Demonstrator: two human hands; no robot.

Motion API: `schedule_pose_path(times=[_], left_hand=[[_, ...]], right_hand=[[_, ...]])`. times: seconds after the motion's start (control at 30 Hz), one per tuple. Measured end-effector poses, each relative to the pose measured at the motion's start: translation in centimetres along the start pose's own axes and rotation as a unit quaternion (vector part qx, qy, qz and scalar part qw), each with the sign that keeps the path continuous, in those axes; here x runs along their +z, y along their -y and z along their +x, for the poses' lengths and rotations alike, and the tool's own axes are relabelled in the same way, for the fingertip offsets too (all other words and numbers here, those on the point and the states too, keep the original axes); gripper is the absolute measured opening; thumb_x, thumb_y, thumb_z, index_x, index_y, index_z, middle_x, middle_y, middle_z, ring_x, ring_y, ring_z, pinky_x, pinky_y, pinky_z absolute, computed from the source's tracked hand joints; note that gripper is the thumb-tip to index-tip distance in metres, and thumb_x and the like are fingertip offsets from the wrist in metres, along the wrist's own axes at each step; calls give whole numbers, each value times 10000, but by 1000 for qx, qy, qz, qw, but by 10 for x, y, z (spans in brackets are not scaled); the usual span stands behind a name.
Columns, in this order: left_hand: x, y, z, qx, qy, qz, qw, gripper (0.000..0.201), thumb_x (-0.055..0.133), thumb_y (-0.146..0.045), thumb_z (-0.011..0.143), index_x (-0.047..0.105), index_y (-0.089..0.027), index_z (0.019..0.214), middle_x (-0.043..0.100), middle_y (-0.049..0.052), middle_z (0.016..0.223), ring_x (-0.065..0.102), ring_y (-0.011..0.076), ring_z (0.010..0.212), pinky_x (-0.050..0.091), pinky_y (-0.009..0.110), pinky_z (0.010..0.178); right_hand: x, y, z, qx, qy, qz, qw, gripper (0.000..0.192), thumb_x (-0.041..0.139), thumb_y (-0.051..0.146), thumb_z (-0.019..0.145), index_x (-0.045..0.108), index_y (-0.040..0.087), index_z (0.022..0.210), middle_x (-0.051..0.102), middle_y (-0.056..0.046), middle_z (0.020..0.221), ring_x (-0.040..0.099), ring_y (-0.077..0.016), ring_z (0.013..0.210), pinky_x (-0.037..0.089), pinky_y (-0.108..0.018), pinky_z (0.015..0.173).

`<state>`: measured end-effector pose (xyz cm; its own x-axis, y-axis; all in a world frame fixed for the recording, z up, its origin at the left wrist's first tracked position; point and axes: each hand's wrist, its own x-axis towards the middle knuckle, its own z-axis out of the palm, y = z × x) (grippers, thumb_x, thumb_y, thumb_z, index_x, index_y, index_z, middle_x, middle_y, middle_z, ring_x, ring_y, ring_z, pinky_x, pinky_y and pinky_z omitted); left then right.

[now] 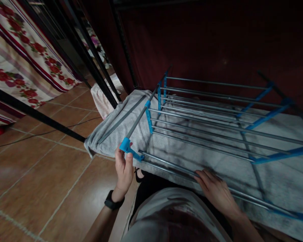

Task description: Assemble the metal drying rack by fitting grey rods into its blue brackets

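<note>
A metal rack [207,124] with several grey rods and blue plastic brackets lies across a grey cloth. My left hand [123,171], wearing a black watch, pinches a blue corner bracket [126,145] at the rack's near left end. That bracket is fitted on a grey side bar [136,123], and its lower tip meets the end of a near rod. My right hand [213,188] is closed around a near metal rod [170,164], close to my body. A second rod runs beside it, partly behind my fingers. The rack's far right end is blurred.
A grey cloth [108,129] covers the surface under the rack, with a loose grey bar [122,119] on it. Black posts [91,53] rise at the left. Beyond are a dark red panel [204,43], a floral curtain [27,57] and a cable [40,134] on floor tiles.
</note>
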<state>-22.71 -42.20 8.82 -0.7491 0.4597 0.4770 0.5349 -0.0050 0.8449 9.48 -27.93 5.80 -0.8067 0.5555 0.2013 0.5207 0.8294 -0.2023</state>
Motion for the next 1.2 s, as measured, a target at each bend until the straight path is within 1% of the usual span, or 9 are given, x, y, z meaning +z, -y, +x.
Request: schedule_pose_path(times=[0.07, 0.17, 0.27, 0.37, 0.47, 0.7, 0.9, 1.07, 1.2], left_hand=[[2, -7, 5, 13, 16, 10, 1000, 399, 417, -455, 1020, 585, -172, 1246, 677, 107, 1112, 620, 207, 1012, 456, 351, 933], [4, -8, 7, 17, 28, 0, 999, 422, 361, -452, 1036, 596, -165, 1239, 695, 101, 1053, 627, 212, 1014, 457, 354, 933], [5, 6, 3, -11, 44, -25, 999, 422, 447, -460, 1007, 550, -174, 1301, 685, 101, 1078, 627, 223, 1041, 459, 369, 944], [8, 27, -6, -73, 63, -32, 995, 385, 551, -472, 955, 602, -183, 1204, 678, 98, 1100, 621, 230, 1055, 454, 371, 959], [15, 42, -15, -130, 90, -53, 986, 344, 560, -486, 942, 646, -185, 1084, 687, 82, 1025, 627, 223, 1008, 462, 355, 927], [28, 49, -21, -157, 41, -73, 984, 327, 628, -517, 885, 633, -194, 935, 627, 17, 808, 586, 163, 757, 477, 290, 739], [31, 49, -19, -183, -3, -109, 977, 316, 714, -486, 822, 595, -198, 874, 573, -26, 716, 549, 136, 695, 450, 259, 695], [29, 53, -12, -189, 18, -121, 974, 342, 689, -463, 842, 524, -195, 708, 504, -29, 665, 485, 124, 648, 404, 255, 649], [25, 54, -8, -203, 58, -149, 966, 339, 676, -459, 846, 523, -192, 704, 504, -16, 682, 484, 133, 673, 400, 263, 670]], right_hand=[[1, 0, -2, -3, 6, 2, 1000, 294, 362, 378, 1061, 593, 232, 1168, 687, -35, 1044, 685, -166, 867, 502, -296, 730], [2, 0, -4, -2, 10, 6, 1000, 280, 371, 376, 1060, 589, 233, 1162, 686, -33, 1027, 681, -165, 867, 488, -289, 720], [2, -1, -4, -5, 8, 6, 1000, 280, 364, 373, 1063, 590, 230, 1145, 687, -37, 1018, 678, -162, 854, 478, -287, 717], [1, 0, -2, -4, 14, 1, 1000, 280, 354, 364, 1064, 594, 228, 1113, 689, -33, 999, 678, -157, 817, 468, -289, 690], [-1, 1, -1, 0, 28, -4, 1000, 274, 364, 373, 1061, 598, 232, 1091, 690, -19, 950, 678, -157, 781, 453, -290, 652], [-2, 1, 1, 8, 48, -19, 999, 298, 357, 404, 1062, 605, 242, 1039, 699, -7, 918, 675, -148, 716, 426, -289, 606], [-1, 0, 0, 1, 43, -30, 999, 313, 345, 397, 1064, 617, 242, 1052, 701, -2, 886, 667, -145, 685, 413, -292, 592], [12, 1, -13, -37, 31, -55, 997, 347, 348, 440, 1055, 636, 252, 1002, 687, 5, 780, 662, -157, 658, 392, -302, 575], [18, 2, -15, -30, 26, -70, 997, 357, 335, 426, 1060, 634, 251, 973, 683, 6, 785, 666, -151, 649, 386, -301, 578]])
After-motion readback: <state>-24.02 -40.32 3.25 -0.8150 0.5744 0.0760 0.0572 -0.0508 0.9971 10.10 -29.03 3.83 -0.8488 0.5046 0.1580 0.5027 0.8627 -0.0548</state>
